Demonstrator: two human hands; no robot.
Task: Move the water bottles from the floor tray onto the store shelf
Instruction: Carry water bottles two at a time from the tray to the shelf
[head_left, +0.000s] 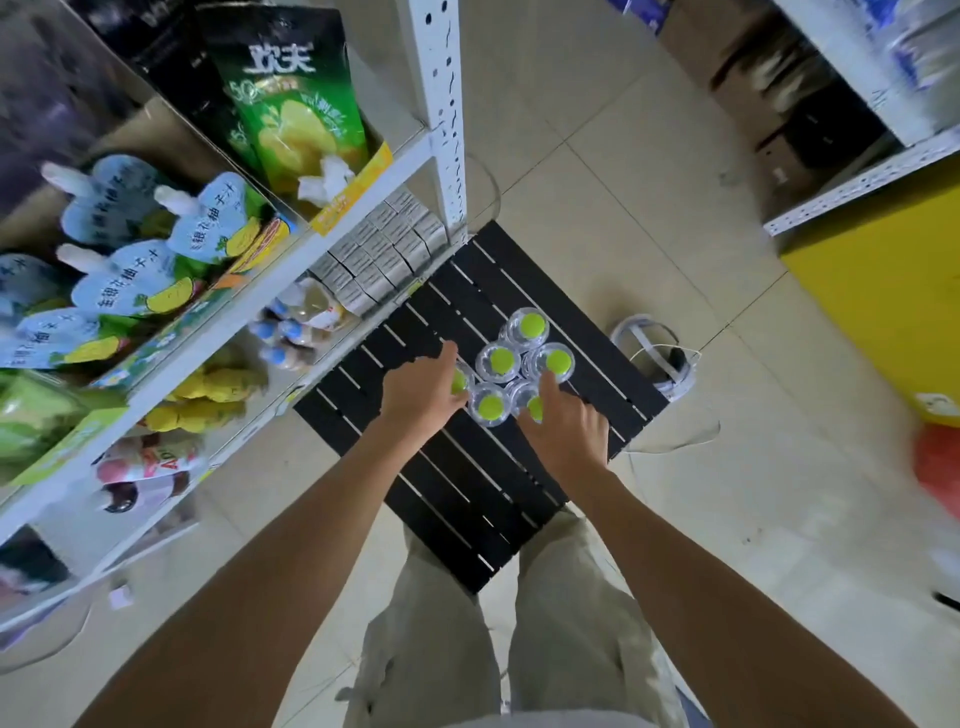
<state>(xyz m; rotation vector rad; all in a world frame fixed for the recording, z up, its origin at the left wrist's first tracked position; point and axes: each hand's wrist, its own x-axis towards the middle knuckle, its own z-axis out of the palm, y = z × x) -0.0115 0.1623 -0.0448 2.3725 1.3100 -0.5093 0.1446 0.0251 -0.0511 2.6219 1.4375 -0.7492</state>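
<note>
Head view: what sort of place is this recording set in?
Most likely a small shop aisle. White metal shelves at left hold drink pouches and a green juice carton; green-capped water bottles stand on a black slatted tray on the tiled floor.

Bare slatted tray (467, 483) around the clustered water bottles (501, 361); shelf edge (332, 332) close alongside, left.

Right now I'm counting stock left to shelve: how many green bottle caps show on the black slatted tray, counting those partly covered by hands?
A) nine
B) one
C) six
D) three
C: on the black slatted floor tray, six clear plastic water bottles with lime-green caps stand clustered, four caps fully visible, one partly under the left hand and one partly under the right hand.
</note>
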